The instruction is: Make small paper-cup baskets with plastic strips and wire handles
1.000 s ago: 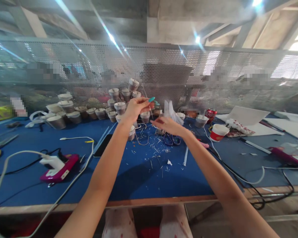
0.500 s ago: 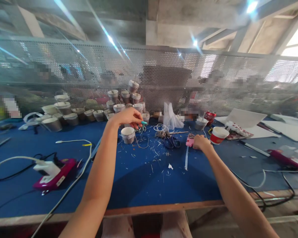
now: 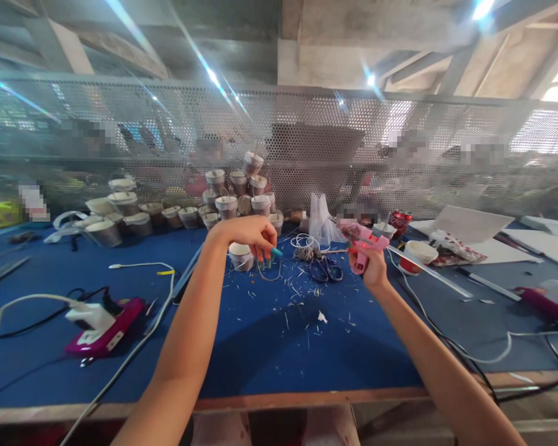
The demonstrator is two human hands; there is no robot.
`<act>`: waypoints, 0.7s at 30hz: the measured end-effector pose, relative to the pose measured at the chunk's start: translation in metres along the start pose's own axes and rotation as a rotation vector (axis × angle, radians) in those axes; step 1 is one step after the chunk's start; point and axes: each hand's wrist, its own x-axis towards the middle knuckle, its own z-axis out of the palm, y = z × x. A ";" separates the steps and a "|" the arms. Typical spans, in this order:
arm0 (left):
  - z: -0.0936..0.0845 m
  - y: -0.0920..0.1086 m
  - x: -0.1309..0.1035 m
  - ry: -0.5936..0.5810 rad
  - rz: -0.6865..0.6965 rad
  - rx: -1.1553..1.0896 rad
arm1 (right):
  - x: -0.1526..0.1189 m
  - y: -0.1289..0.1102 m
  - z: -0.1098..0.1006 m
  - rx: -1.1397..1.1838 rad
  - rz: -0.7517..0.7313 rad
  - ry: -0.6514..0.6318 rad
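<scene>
Fingers wrapped round the grip, my right hand (image 3: 376, 271) holds a pink glue gun (image 3: 365, 244) above the table, its nozzle side toward the left. A long clear glue stick (image 3: 434, 272) sticks out from its back, and a small red light glows on it. My left hand (image 3: 256, 234) hangs just above a small white-rimmed grey pot (image 3: 240, 257), fingers bent down and drawn together, with teal coverings on some fingertips. A thin cord (image 3: 272, 279) loops below those fingers; whether they pinch it is hidden.
Similar pots (image 3: 226, 206) are stacked at the back left. Blue-handled scissors (image 3: 325, 269) lie mid-table beside twine, amid white scraps. A paper cup (image 3: 416, 255) and a red can (image 3: 400, 222) stand right. Purple power strips (image 3: 106, 328) and cables lie at both sides.
My right hand has lifted the glue gun off the table and turned it, so the glue stick now points right instead of toward me. My left hand has shifted slightly, staying by the pot.
</scene>
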 end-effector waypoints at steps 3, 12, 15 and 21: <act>0.001 0.005 -0.006 0.014 0.018 -0.027 | -0.013 -0.012 0.013 0.285 0.039 -0.095; 0.004 0.025 -0.044 0.191 0.220 -0.087 | 0.004 -0.096 0.024 0.404 -0.224 -0.247; 0.006 0.029 -0.053 0.229 0.278 -0.108 | 0.013 -0.113 0.018 0.388 -0.338 -0.235; 0.012 0.037 -0.058 0.268 0.317 -0.143 | 0.018 -0.110 0.006 0.133 -0.525 -0.214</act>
